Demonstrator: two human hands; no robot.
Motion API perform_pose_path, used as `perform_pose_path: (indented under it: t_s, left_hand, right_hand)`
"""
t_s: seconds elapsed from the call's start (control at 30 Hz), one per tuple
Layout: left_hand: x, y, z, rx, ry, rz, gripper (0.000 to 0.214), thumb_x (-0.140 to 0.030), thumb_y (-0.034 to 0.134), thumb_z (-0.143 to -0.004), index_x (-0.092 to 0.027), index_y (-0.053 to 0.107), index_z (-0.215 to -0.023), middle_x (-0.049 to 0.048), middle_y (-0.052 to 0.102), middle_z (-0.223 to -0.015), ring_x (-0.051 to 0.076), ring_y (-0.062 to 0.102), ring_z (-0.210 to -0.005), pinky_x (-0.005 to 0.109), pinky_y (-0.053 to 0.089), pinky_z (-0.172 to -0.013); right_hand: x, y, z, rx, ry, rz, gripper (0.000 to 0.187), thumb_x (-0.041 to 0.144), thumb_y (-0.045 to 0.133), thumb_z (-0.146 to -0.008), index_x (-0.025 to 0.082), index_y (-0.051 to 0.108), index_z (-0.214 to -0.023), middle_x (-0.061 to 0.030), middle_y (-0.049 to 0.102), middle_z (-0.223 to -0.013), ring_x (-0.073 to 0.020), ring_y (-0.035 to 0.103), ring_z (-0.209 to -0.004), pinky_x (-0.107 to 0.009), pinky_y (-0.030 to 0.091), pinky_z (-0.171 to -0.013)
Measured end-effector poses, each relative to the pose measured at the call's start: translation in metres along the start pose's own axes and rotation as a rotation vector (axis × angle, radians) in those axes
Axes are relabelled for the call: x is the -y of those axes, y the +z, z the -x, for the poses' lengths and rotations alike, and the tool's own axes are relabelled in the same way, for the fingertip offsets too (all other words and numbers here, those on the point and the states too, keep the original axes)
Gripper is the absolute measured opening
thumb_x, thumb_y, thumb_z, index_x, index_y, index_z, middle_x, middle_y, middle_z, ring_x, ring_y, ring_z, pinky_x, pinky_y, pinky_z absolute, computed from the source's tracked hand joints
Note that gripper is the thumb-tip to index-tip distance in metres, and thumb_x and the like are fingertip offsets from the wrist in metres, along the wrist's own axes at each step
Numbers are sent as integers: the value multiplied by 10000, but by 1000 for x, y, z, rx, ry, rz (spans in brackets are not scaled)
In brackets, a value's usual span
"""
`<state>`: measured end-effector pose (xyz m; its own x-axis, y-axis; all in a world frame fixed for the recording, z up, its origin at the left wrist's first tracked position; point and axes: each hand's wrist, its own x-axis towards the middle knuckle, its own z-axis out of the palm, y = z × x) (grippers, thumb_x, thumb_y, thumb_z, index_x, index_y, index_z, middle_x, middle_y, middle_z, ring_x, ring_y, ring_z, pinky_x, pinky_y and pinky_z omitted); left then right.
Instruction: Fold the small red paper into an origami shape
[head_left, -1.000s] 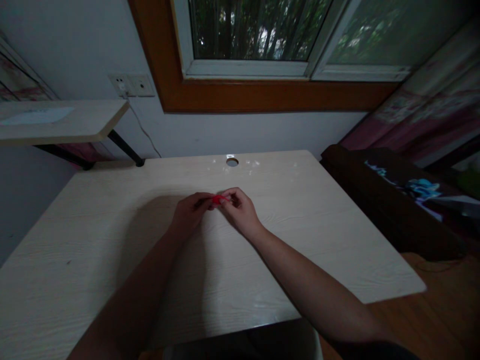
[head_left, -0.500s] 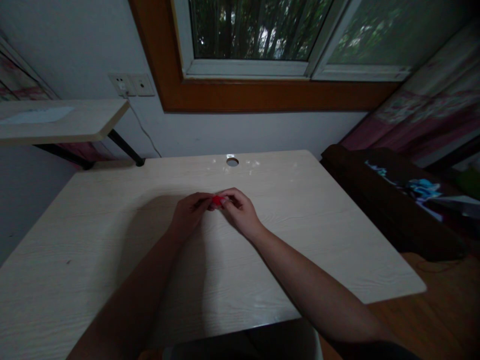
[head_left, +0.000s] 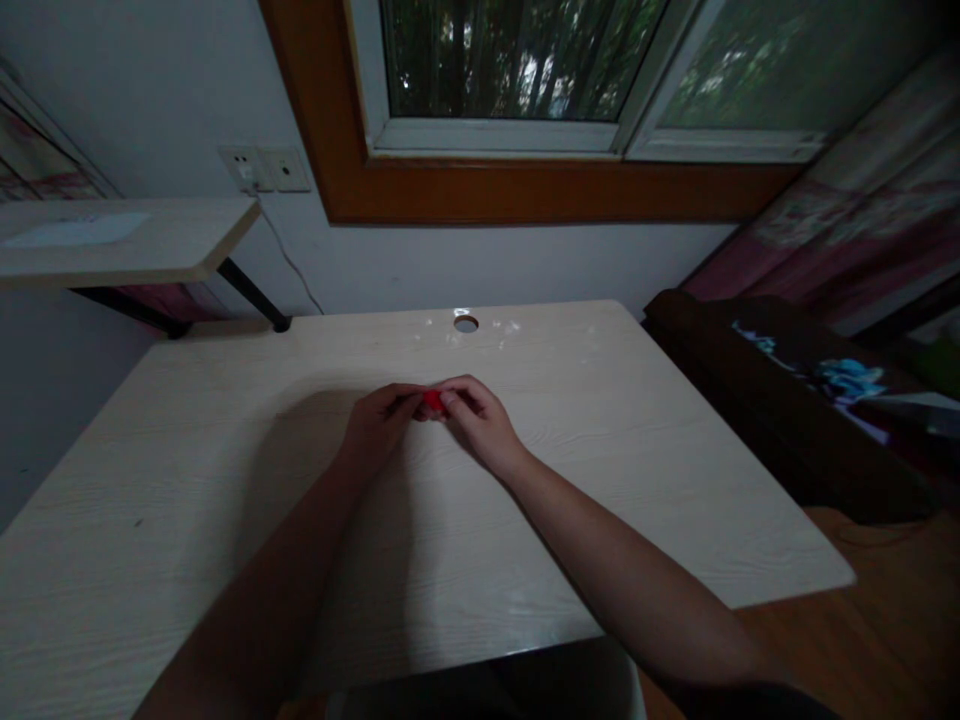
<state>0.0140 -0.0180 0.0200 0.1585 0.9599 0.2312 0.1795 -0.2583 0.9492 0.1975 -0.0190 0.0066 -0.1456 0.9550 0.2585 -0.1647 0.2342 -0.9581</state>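
Observation:
A small red piece point(head_left: 433, 400) is pinched between my two hands, a little above or on the desk point(head_left: 637, 480); its exact kind is too small to make out. My left hand point(head_left: 381, 425) grips its left side with thumb and fingertips. On the right side, my right hand point(head_left: 484, 420) holds it, the thumb lying across its front. Fingers hide much of the red piece. Both forearms reach in from the near edge of the desk.
A round cable hole point(head_left: 466, 324) lies near the desk's back edge. At the left, a raised shelf point(head_left: 172, 250) on black legs carries a pale sheet point(head_left: 79, 230). A dark brown piece of furniture point(head_left: 750, 400) stands right of the desk. Behind is a window point(head_left: 517, 60).
The right thumb and fingers have shifted slightly on the red piece, and a bit more of it shows. Both hands stay in the same place.

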Motion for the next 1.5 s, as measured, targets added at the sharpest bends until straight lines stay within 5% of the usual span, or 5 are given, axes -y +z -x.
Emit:
perform_pose_path:
  t_s: [0.4,0.8,1.13,1.5]
  left_hand:
    - [0,1,-1,-15,19,20,210,-343,654,-889,-177,730,-993,38,771,-818,160,727,-731,285,600,-740]
    - [7,2,-1,-15,23,42,202,-359,701,-852,-169,683,-919,21,729,-743,148,698,-678,268,579,-685]
    - [10,1,-2,-51,37,14,180,-341,694,-852,-186,688,-944,26,739,-800,154,714,-724,282,580,-724]
    - [7,2,-1,-69,18,108,203,-331,738,-832,-173,690,-951,43,748,-867,162,725,-793,292,577,-780]
  right_hand:
    - [-2,0,-1,-11,-34,77,223,431,652,-908,225,688,-987,-51,704,-905,-166,653,-787,-339,558,-755]
    - [4,-2,2,17,-155,307,81,268,633,-915,240,696,-956,-42,676,-959,-178,646,-891,-333,527,-801]
    - [0,1,2,-56,-91,238,211,246,683,-836,242,625,-1039,-32,687,-987,-152,641,-796,-299,531,-734]
    - [11,1,3,-97,-260,330,128,147,640,-830,237,663,-918,-52,648,-1010,-177,644,-925,-329,554,-800]
